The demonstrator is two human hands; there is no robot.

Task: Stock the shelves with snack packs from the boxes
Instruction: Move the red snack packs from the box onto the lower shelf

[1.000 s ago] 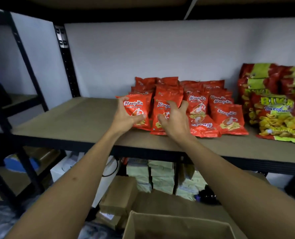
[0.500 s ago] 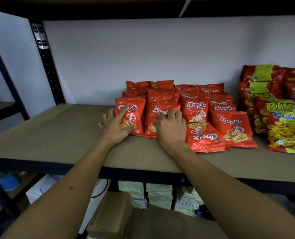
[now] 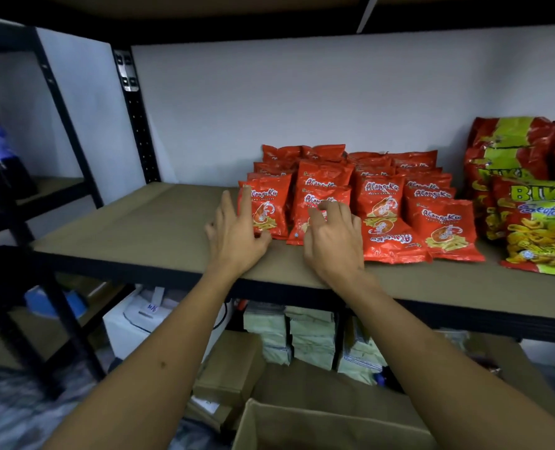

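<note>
We find the red packs [image 3: 350,196] in rows on the shelf [image 3: 133,228], mid-frame. Left hand [image 3: 237,235], fingers spread, touches the leftmost pack; right hand [image 3: 331,241], fingers loosely curled, holds nothing, apparently squaring the front row. Box [image 3: 318,427] sits bottom centre.

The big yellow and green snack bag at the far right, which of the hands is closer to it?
The right hand. It sits at the red packs, a few packs short of the yellow and green snack bag. The left hand is farther away, at the stack's other end.
</note>
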